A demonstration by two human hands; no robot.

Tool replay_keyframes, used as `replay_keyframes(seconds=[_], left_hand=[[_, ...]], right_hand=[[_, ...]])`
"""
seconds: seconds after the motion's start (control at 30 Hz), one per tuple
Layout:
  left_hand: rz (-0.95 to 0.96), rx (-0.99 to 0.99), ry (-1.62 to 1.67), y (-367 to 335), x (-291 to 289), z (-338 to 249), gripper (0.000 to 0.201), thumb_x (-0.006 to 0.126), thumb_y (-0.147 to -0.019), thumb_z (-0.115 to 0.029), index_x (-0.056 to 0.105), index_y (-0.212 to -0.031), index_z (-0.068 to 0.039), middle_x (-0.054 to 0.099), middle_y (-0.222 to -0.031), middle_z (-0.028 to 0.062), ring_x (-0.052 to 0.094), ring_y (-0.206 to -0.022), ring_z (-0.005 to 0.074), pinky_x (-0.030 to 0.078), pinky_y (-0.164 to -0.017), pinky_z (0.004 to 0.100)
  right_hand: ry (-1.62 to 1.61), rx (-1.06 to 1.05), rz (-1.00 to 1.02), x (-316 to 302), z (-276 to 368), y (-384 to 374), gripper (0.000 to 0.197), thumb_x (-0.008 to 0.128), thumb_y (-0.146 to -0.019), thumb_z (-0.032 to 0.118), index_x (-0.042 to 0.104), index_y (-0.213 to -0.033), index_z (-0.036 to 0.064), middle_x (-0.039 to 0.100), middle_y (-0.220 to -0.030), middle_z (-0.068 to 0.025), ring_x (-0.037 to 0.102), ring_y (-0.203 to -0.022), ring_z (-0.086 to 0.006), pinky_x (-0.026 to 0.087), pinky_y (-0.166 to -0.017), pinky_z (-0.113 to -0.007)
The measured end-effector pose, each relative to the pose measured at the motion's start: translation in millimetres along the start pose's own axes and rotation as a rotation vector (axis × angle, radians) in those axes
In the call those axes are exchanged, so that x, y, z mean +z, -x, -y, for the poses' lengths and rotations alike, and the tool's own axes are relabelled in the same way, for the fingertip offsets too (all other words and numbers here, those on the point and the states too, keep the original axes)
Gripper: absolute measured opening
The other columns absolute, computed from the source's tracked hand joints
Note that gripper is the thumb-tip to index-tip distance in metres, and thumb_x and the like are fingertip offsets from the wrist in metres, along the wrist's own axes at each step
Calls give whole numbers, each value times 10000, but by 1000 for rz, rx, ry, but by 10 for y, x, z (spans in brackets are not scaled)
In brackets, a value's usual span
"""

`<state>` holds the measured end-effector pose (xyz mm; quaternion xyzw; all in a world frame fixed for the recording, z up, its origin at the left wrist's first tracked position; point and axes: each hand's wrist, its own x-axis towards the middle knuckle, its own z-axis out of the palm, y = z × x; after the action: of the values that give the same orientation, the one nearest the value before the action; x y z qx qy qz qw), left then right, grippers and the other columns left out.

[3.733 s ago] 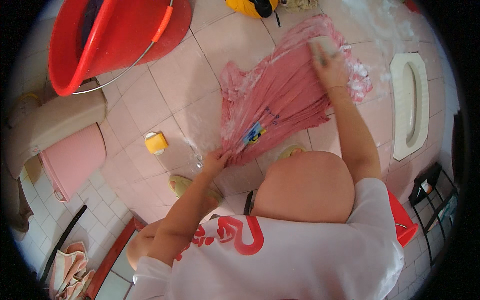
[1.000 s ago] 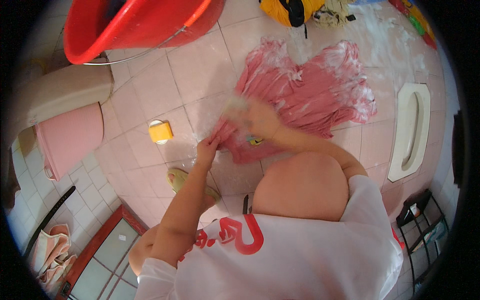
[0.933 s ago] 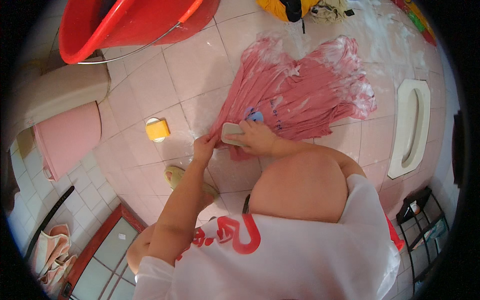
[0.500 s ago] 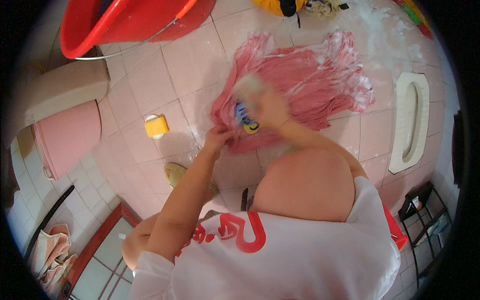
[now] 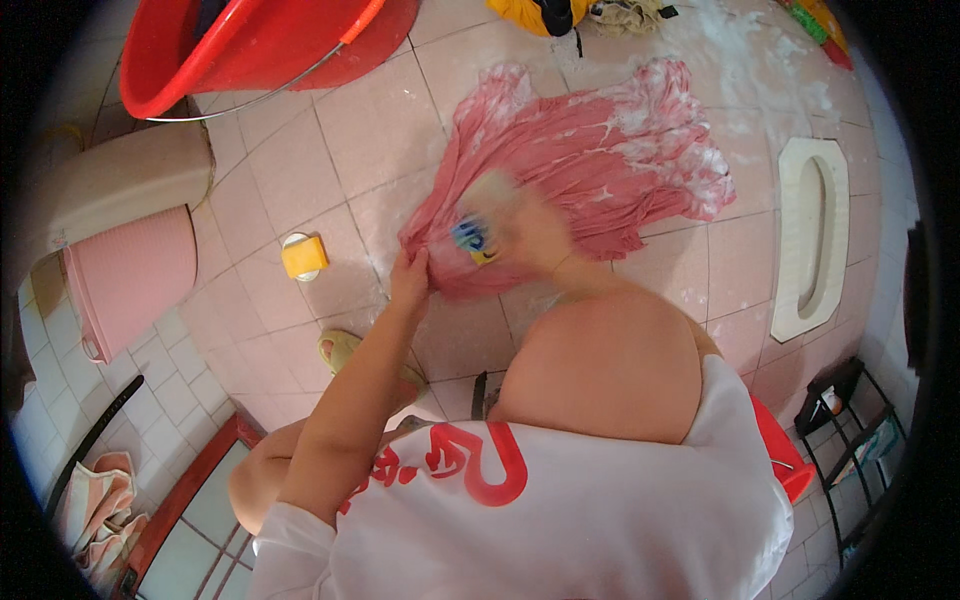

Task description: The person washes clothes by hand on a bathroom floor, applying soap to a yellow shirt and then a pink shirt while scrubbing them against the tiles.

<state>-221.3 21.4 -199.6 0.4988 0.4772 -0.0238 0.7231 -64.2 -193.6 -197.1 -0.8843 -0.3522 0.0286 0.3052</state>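
A wet pink shirt [image 5: 560, 150] lies spread on the tiled floor, with white suds along its far and right parts and a blue and yellow print near its lower left. My left hand [image 5: 410, 280] is closed on the shirt's near left edge. Over the cloth beside the print, my right hand [image 5: 538, 230] is smeared by motion. It grips a pale, blurred scrubbing brush [image 5: 490, 195] that rests on the shirt; the bristles cannot be made out. Left of my left hand, a yellow bar of soap [image 5: 304, 258] sits on a small white dish.
At the upper left stands a red bucket [image 5: 270, 50] with a wire handle. A pink bin [image 5: 135, 275] is below it. A squat toilet [image 5: 812, 240] is set in the floor at right, near a black rack [image 5: 850, 440]. Yellow and black cloth [image 5: 540, 15] lies at the far edge.
My left hand has drawn the shirt's near edge a little to the left. The right hand and brush have shifted slightly left and nearer, still blurred. The whole view has shifted slightly.
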Motion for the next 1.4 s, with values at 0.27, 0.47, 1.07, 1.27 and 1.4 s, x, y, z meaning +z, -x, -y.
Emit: replay_keyframes(seconds=[0.27, 0.47, 1.07, 1.27, 1.4], left_hand=[[-85, 45, -404, 18, -132, -99, 265, 577, -921, -151, 595, -1148, -15, 642, -1025, 63, 583, -919, 158, 473, -820, 290], [7, 208, -839, 7, -5, -138, 290, 683, -838, -248, 652, -979, 3, 676, -894, 125, 629, -809, 214, 490, -733, 324], [140, 177, -1443, -6, -42, -255, 529, 776, -680, -457, 678, -852, 33, 672, -763, 196, 663, -724, 289, 500, -657, 402], [125, 50, -1298, 123, -57, -508, 478, 732, -727, -461, 675, -751, 13, 646, -695, 212, 646, -692, 365, 481, -626, 451], [194, 207, -1424, 27, -16, -253, 349, 722, -758, -354, 681, -790, -8, 631, -680, 205, 634, -675, 374, 478, -618, 445]], right_hand=[[410, 418, -229, -926, -1611, 391, 378, 554, -875, 365, 590, -1242, 280, 614, -1066, -174, 612, -852, -364, 513, -660, -484], [77, 475, -201, -439, -723, 127, 378, 558, -852, 308, 613, -1206, 188, 593, -1201, -176, 613, -1026, -312, 520, -771, -464], [16, 469, -222, -243, -648, 569, 371, 594, -867, 316, 613, -1220, 204, 620, -979, -194, 624, -898, -344, 508, -723, -456], [382, 980, -105, -1187, -1449, 1355, 506, 558, -864, 460, 522, -1335, 278, 568, -981, -221, 602, -829, -371, 498, -664, -475], [432, 886, -308, -1230, -1662, 1357, 561, 601, -838, 428, 499, -1362, 254, 558, -922, -237, 581, -815, -376, 494, -711, -471]])
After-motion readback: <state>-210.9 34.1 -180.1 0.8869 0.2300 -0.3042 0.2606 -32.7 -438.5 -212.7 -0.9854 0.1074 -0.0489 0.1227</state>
